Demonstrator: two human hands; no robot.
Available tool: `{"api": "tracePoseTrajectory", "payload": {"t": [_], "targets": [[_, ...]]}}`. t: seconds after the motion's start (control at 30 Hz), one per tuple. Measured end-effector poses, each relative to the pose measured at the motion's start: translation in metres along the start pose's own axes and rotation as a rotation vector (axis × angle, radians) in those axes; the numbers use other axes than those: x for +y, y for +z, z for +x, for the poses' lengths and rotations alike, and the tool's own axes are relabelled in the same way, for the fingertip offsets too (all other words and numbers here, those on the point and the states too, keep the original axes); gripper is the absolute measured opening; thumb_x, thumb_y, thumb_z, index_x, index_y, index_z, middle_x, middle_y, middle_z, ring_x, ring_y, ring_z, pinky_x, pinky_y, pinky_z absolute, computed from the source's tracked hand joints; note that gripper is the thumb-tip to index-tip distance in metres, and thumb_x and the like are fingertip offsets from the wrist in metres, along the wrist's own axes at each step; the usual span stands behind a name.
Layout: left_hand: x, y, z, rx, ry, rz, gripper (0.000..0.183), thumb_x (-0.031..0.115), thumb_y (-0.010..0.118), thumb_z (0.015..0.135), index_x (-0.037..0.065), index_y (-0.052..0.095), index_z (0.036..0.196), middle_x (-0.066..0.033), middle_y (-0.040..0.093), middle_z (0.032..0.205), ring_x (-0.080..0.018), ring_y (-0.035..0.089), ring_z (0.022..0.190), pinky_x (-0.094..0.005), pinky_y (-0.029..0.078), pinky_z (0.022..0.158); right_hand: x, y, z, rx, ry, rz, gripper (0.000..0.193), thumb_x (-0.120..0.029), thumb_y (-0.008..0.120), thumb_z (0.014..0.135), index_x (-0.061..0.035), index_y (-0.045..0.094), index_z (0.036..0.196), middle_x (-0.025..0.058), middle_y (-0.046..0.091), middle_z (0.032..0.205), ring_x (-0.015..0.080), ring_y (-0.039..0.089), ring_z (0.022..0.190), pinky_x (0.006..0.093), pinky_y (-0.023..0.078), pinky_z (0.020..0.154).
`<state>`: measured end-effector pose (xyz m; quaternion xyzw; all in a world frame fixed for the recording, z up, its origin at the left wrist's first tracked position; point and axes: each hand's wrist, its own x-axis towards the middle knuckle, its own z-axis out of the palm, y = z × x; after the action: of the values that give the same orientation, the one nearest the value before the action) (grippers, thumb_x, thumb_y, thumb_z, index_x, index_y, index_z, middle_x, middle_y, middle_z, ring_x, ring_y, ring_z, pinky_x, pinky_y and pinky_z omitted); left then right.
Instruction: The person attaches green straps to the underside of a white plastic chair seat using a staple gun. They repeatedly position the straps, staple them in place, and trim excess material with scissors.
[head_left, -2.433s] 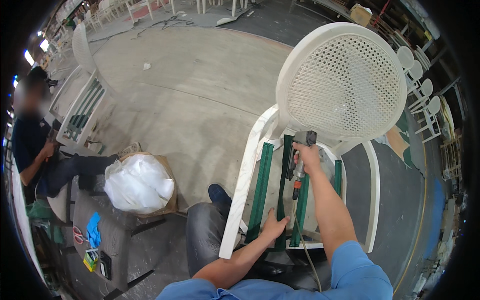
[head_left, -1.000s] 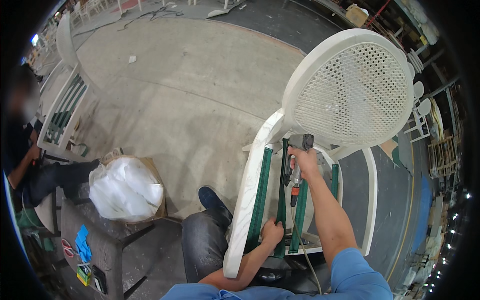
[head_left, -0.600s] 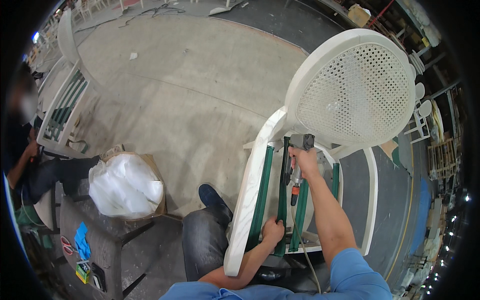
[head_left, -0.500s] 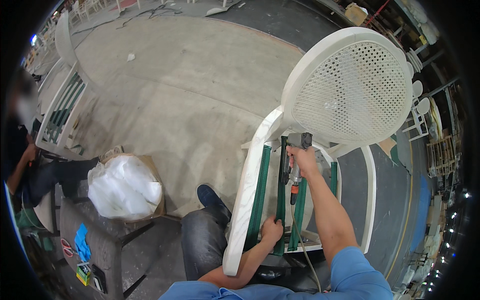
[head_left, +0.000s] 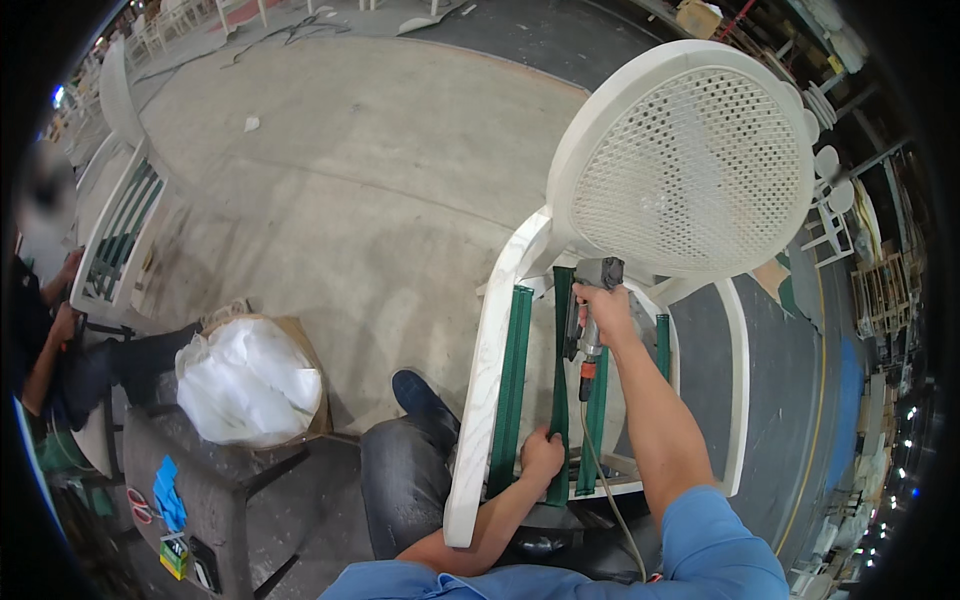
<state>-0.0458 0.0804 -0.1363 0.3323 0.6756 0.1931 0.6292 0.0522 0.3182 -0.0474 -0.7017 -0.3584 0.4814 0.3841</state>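
Note:
In front of me stands a pale whitewashed wooden chair (head_left: 486, 400) with a round woven-cane back (head_left: 695, 175). Green webbing straps (head_left: 512, 385) run across its seat frame. My right hand (head_left: 606, 312) is closed round the handle of a grey staple gun (head_left: 599, 273), held at the far part of the seat beside the top end of one loose-looking strap (head_left: 562, 390). An air hose (head_left: 588, 430) hangs from the gun's orange fitting. Lower down, my left hand (head_left: 543, 456) grips that same strap near its near end. The gun's nose is hard to make out.
At my left a box with white plastic wrap (head_left: 250, 385) stands on the floor. A dark stool top (head_left: 205, 490) bears red scissors (head_left: 141, 505), a blue cloth (head_left: 168, 495) and a small yellow-green box (head_left: 173, 555). A co-worker's hand (head_left: 66, 325) is near another strapped chair (head_left: 120, 235).
The view has shifted slightly, so the chair sits a little higher and further left. Both my hands keep their places on the gun and strap. The co-worker's hands have moved at the other chair.

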Motion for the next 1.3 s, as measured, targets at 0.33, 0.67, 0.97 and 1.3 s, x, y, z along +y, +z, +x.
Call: {"api": "tracePoseTrajectory", "payload": {"t": [0.33,0.67,0.97,1.3], "targets": [[0.017,-0.006,0.000,-0.346,-0.167,-0.676,0.018,0.019,0.060,0.103,0.003,0.065,0.109,-0.0110,0.072,0.095,-0.0261,0.069,0.078,-0.0416,0.056,0.069,-0.069,-0.126,-0.187,0.033,-0.092,0.190,0.028,-0.015,0.077,0.090,0.0012,0.066,0.110,0.0062,0.065,0.083,0.0169,0.061,0.057,0.0348,0.050,0.047],[0.036,-0.026,0.009,-0.385,-0.028,-0.588,0.029,0.030,0.051,0.109,0.003,0.057,0.119,-0.0156,0.070,0.107,-0.0330,0.067,0.092,-0.0484,0.054,0.085,0.008,-0.366,-0.511,0.765,0.014,0.378,0.044,-0.026,0.081,0.090,0.0015,0.062,0.118,0.0065,0.063,0.086,0.0158,0.062,0.059,0.0325,0.054,0.050],[0.011,-0.037,-0.058,-0.596,-0.152,-0.524,0.029,0.035,0.056,0.107,0.006,0.058,0.112,-0.0106,0.068,0.102,-0.0306,0.064,0.087,-0.0493,0.053,0.084,0.229,-0.435,-0.591,1.042,0.287,0.696,0.026,-0.014,0.078,0.090,0.0019,0.063,0.105,0.0092,0.063,0.080,0.0186,0.060,0.059,0.0362,0.053,0.051],[-0.022,-0.038,-0.077,-0.567,-0.393,-0.378,0.020,0.026,0.056,0.107,0.009,0.052,0.118,-0.0144,0.068,0.107,-0.0320,0.066,0.081,-0.0474,0.059,0.072,0.324,-0.496,-0.528,0.683,0.281,0.880,0.026,-0.032,0.069,0.097,-0.0070,0.066,0.102,0.0054,0.064,0.070,0.0178,0.061,0.059,0.0306,0.052,0.055]]}}
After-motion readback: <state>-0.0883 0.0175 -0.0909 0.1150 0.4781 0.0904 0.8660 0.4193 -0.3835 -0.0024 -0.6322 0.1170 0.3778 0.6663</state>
